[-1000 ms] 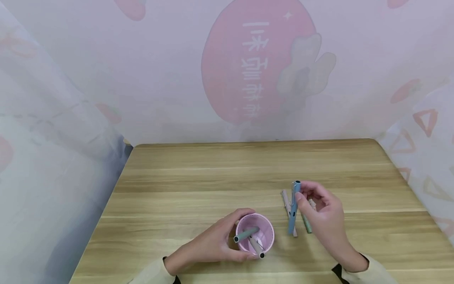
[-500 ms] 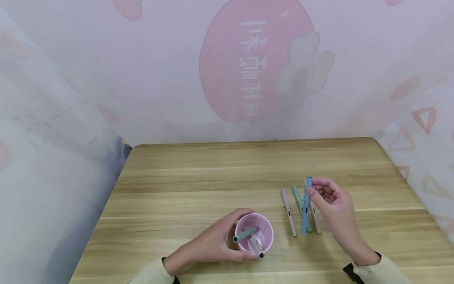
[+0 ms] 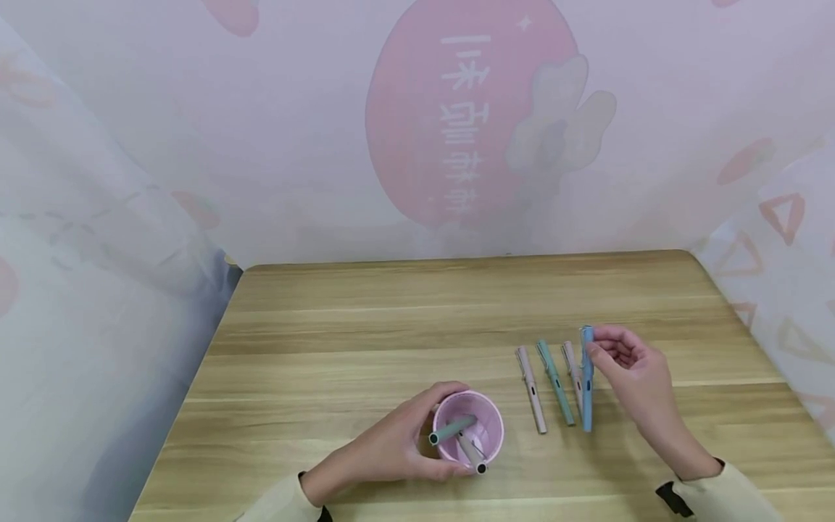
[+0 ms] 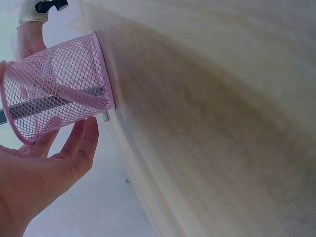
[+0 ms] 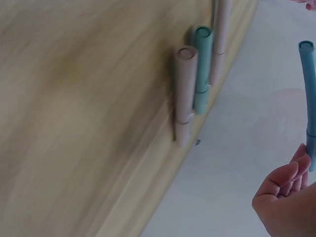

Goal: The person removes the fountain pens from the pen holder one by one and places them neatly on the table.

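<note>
My left hand (image 3: 417, 438) grips a pink mesh cup (image 3: 485, 428) that stands near the front edge of the wooden table (image 3: 391, 326). A grey-green pen (image 3: 451, 431) and a beige pen (image 3: 471, 455) lean inside it. The left wrist view shows the cup (image 4: 54, 84) against my fingers (image 4: 81, 145). My right hand (image 3: 595, 346) pinches the top end of a blue pen (image 3: 587, 388), just right of three pens lying in a row: pink (image 3: 530, 388), green (image 3: 555, 380), and pale pink (image 3: 572, 366). In the right wrist view the blue pen (image 5: 308, 98) is held off the tabletop.
Pale printed fabric (image 3: 457, 123) hangs behind the table and down both sides. The table's far half and left part are bare wood. In the right wrist view the three lying pens (image 5: 183, 94) rest side by side.
My right hand has carried the blue pen rightward across the lying pens to the right end of the row. The left hand and cup have stayed put.
</note>
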